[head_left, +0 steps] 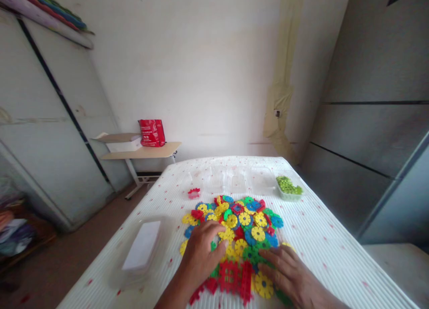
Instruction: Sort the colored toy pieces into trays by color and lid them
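A heap of notched plastic discs (244, 218) in yellow, blue, green and red lies on the white tablecloth. At its left side my left hand (206, 246) rests over the discs, thumb apart from the fingers, with nothing visibly held. My right hand (286, 269) lies palm down on the heap's right edge, fingers stretched out over green discs (254, 252). Between the hands, nearest me, are a red square lattice piece (229, 275) and a red notched bar (246, 282). A large yellow disc (263, 285) sits beside my right fingers. What lies under both palms is hidden.
Behind the heap stands a row of clear plastic tubs (263, 179). One tub holds green pieces (288, 185); red pieces (193, 193) show at the left end. A clear box (142, 246) with a white label is at left. Beyond are a small desk (167, 149) and red bag (152, 132).
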A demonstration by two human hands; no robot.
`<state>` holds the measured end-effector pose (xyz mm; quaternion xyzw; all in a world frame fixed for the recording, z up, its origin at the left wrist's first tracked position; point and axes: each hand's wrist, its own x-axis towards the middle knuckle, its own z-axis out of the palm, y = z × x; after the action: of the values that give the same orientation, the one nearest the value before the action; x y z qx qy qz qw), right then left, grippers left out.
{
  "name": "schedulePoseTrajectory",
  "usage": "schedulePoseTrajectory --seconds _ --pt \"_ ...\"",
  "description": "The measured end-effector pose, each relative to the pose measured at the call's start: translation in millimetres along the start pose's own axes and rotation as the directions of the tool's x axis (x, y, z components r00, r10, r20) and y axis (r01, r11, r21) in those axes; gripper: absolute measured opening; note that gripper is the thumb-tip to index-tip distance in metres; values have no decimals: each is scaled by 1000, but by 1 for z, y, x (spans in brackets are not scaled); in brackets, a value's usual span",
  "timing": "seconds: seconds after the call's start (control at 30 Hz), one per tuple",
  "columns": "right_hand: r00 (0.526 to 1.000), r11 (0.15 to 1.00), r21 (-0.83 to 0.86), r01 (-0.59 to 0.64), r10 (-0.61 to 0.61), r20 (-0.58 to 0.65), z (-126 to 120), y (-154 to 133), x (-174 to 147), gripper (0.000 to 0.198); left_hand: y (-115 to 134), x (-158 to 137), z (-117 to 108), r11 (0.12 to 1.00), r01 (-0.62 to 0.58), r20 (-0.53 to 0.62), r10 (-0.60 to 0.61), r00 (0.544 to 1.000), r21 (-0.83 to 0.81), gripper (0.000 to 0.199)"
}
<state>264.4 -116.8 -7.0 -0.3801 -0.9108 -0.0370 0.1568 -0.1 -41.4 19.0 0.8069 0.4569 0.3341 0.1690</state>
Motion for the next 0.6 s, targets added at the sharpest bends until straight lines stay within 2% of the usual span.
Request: schedulePoseTrajectory --seconds 0.07,0.13,0.2,0.27,0.4,0.6 --pt "997 997 -28 74 -75 -30 1 -1 4 55 9 -11 0 992 -82 131 69 989 95 38" --pt "993 994 -53 99 -102 -54 4 -2 11 53 7 -24 2 969 -171 257 122 959 180 61" --pt "991 992 -64 109 -113 -67 9 -3 19 52 -5 -37 7 928 -280 371 176 912 245 80" --pt "991 992 -53 110 -114 -67 15 -4 26 52 -21 -47 13 880 -355 421 206 883 315 88" --pt "995 996 -22 85 -86 -57 22 -8 41 49 -45 -57 24 810 -374 351 224 909 451 85" --pt "990 998 -6 -59 58 -128 20 -13 68 23 -43 -46 31 798 -274 170 215 962 537 51"
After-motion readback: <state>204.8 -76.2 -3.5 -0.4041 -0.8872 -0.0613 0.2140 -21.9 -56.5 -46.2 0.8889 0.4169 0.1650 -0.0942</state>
